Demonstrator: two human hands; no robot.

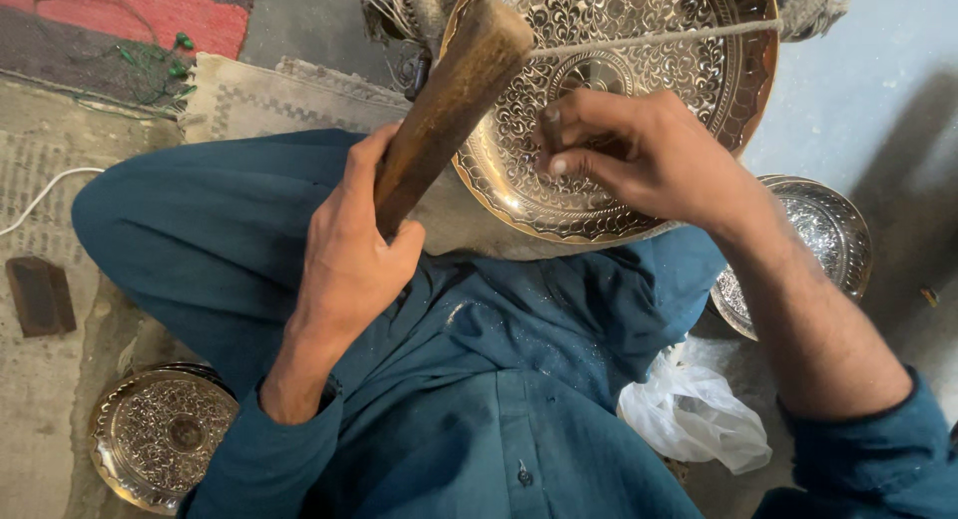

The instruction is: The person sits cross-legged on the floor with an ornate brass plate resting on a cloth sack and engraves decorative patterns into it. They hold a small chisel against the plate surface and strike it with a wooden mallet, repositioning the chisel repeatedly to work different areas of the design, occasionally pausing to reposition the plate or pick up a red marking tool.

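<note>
On lap, big engraved tray [639,90] propped across the knees, patterned face up, rim resting on blue cloth. Left hand [349,250] clamped around wooden mallet [449,105], head raised over the tray's left rim, not touching metal. Right hand [639,155] pinched shut on a small punch [551,130], tip set against the tray's inner band, just off the centre medallion. Thin cord [659,38] stretched across the tray from mallet side to the right edge; purpose unclear.

Step in hand, by the look: chasing the pattern, punch seated, mallet cocked for a strike. Pattern looks dense across most of the face, so probably detail or touch-up work rather than first layout.

Next move calls for: punch held steady and square to the surface, short controlled drop of the mallet onto the punch head, fingers kept clear of the strike line, tray kept from rocking on the knees.

Around: smaller engraved plate [160,434] on floor lower left, another dish [823,235] at right behind forearm, white plastic bag [694,414] by the knee, dark block [40,294] on mat far left.
</note>
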